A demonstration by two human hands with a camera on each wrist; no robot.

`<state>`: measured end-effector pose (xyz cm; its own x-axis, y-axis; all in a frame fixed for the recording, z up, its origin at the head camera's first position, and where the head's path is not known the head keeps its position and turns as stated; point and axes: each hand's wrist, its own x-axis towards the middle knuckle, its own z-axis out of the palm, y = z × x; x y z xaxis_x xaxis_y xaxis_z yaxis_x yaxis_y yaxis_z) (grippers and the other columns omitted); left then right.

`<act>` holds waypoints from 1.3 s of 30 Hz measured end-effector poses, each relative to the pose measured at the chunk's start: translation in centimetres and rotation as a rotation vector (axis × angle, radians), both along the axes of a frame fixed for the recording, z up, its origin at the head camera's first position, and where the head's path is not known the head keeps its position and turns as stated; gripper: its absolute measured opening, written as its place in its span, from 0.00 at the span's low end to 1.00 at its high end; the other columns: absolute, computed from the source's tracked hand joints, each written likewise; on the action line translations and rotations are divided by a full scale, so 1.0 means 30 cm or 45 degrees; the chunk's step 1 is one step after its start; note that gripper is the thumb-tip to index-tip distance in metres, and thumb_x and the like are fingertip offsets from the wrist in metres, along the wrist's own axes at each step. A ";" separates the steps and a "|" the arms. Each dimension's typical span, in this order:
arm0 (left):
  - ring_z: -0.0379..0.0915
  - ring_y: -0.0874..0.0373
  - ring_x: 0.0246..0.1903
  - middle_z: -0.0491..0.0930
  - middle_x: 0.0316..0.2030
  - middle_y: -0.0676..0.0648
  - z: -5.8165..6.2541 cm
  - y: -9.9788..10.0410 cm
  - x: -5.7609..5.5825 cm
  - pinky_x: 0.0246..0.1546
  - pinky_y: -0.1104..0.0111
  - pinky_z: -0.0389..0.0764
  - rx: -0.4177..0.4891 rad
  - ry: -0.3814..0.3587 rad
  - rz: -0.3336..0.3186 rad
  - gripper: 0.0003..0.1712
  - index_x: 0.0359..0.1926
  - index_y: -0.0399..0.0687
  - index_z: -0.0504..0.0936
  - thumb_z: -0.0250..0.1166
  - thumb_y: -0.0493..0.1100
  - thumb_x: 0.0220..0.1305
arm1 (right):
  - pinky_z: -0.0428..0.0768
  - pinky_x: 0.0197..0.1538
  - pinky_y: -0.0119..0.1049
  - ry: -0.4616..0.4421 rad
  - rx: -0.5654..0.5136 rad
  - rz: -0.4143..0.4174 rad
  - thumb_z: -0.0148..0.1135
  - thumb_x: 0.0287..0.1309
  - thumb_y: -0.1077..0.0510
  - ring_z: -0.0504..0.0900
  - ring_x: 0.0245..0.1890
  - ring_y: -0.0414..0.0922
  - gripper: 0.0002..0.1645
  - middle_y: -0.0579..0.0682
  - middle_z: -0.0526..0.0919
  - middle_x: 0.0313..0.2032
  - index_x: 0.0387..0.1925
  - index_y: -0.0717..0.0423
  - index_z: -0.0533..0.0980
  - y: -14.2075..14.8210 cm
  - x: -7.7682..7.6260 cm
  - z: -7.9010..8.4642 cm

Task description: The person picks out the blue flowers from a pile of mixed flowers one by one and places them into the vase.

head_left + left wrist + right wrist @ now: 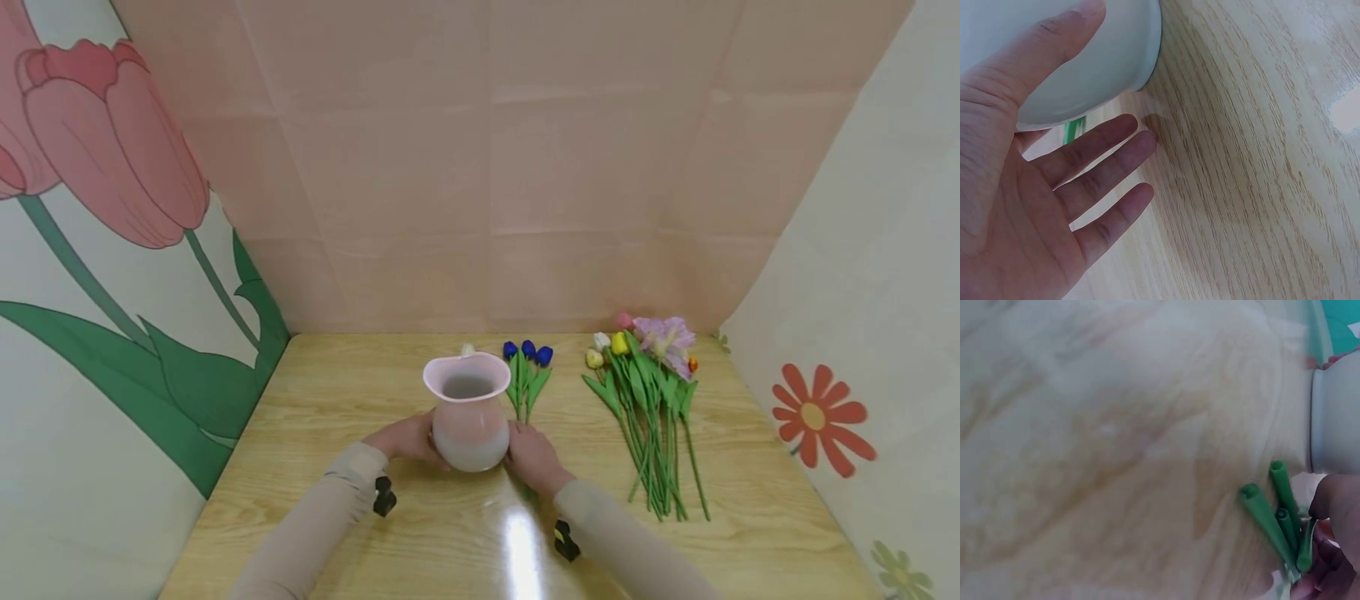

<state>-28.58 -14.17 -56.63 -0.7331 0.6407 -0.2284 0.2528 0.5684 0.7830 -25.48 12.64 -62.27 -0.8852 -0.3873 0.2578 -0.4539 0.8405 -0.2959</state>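
I see the vase (471,433) on the surface (330,383), left hand (410,437) at its eight o'clock, fingers spread, thumb against it; at four, right hand (536,458) grips tulips (528,348) by the stems, and a careless tug might topple the vase

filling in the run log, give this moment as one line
left hand: touches vase | right hand: holds green stems beside vase | mixed flowers: on table
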 end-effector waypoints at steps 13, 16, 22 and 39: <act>0.65 0.51 0.63 0.65 0.67 0.44 0.001 0.004 0.003 0.63 0.55 0.66 0.009 0.007 0.004 0.57 0.73 0.49 0.55 0.79 0.43 0.45 | 0.81 0.37 0.49 -0.204 -0.183 -0.243 0.54 0.63 0.60 0.83 0.37 0.54 0.20 0.58 0.82 0.42 0.56 0.60 0.68 0.024 -0.033 0.033; 0.64 0.51 0.63 0.65 0.68 0.44 0.004 0.004 0.003 0.64 0.55 0.66 0.008 0.001 0.009 0.58 0.73 0.49 0.54 0.79 0.43 0.46 | 0.77 0.26 0.43 -0.185 -0.186 -0.312 0.57 0.64 0.57 0.79 0.26 0.47 0.19 0.51 0.80 0.33 0.55 0.56 0.70 0.032 -0.043 0.052; 0.66 0.52 0.61 0.67 0.66 0.44 0.006 0.006 0.009 0.61 0.57 0.68 0.017 0.001 0.013 0.56 0.72 0.47 0.56 0.79 0.42 0.46 | 0.68 0.19 0.38 -0.138 -0.193 -0.369 0.56 0.66 0.55 0.74 0.20 0.43 0.17 0.48 0.79 0.27 0.55 0.51 0.71 0.051 -0.046 0.096; 0.65 0.52 0.62 0.65 0.67 0.45 -0.007 0.001 0.000 0.61 0.58 0.68 0.041 -0.026 0.000 0.57 0.73 0.50 0.55 0.79 0.43 0.45 | 0.62 0.15 0.27 0.542 -0.208 -0.225 0.64 0.59 0.60 0.66 0.14 0.34 0.15 0.46 0.79 0.21 0.48 0.56 0.76 0.178 -0.051 0.198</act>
